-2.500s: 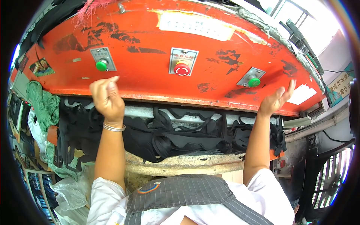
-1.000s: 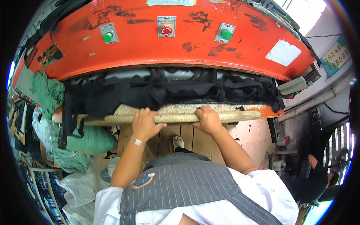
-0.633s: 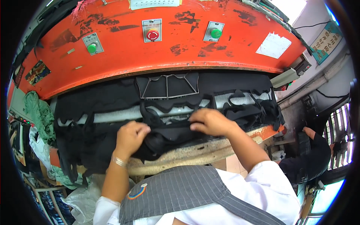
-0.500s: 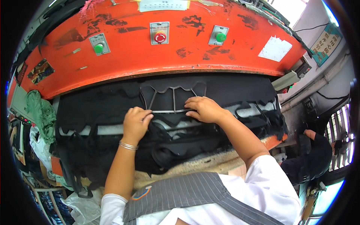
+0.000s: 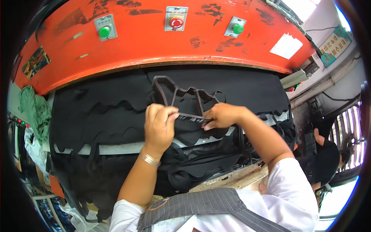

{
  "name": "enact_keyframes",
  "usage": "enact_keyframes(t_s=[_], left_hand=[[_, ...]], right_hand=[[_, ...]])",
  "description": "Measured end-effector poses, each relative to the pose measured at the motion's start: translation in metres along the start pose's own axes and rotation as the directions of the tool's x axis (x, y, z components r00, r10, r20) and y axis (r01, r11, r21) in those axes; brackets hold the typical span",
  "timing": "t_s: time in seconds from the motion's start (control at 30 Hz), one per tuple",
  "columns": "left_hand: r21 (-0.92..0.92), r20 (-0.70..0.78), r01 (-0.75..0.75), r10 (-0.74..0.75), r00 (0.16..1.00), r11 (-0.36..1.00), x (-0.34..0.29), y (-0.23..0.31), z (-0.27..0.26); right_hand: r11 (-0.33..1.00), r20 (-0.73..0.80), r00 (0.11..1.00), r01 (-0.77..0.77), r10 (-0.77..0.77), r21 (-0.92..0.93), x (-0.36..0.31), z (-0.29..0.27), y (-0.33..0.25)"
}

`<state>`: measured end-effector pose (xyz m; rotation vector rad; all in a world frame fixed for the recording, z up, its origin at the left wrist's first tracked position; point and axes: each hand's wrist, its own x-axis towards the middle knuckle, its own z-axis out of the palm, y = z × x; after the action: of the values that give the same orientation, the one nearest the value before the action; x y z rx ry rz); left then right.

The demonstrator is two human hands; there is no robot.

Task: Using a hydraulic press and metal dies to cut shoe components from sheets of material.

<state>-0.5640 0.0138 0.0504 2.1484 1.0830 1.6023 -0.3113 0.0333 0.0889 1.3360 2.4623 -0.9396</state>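
A cutting die (image 5: 199, 103), an open frame of dark metal strip with a wavy far edge and inner crossbars, is tilted over black sheet material (image 5: 247, 87). My left hand (image 5: 159, 124) is closed on the near left corner of its straight edge. On the near right end of that edge, my right hand (image 5: 224, 115) grips with thumb and fingers. The die's near side is raised, showing the depth of the strip. Part of its far right outline blends into the black material.
An orange press beam (image 5: 154, 46) spans the far side, with a left green button (image 5: 104, 31), a red stop button (image 5: 176, 23) and a right green button (image 5: 238, 29). Black offcuts (image 5: 201, 162) hang over the near edge. A person (image 5: 322, 160) is at the right.
The cutting die, lying flatter before, has been lifted and tilted in both hands. It and my hands have shifted right, and the hands are closer together. The view has moved slightly too.
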Motion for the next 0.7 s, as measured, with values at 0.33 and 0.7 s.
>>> enact_keyframes(t_s=[0.33, 0.7], left_hand=[[0.463, 0.206, 0.002, -0.11, 0.972, 0.886, -0.052, -0.037, 0.025], [0.436, 0.184, 0.05, -0.144, 0.972, 0.899, -0.052, -0.046, 0.032]], right_hand=[[0.948, -0.116, 0.948, -0.279, 0.298, 0.154, -0.018, -0.087, -0.047], [0.946, -0.317, 0.94, -0.209, 0.125, -0.247, 0.065, -0.024, 0.022]])
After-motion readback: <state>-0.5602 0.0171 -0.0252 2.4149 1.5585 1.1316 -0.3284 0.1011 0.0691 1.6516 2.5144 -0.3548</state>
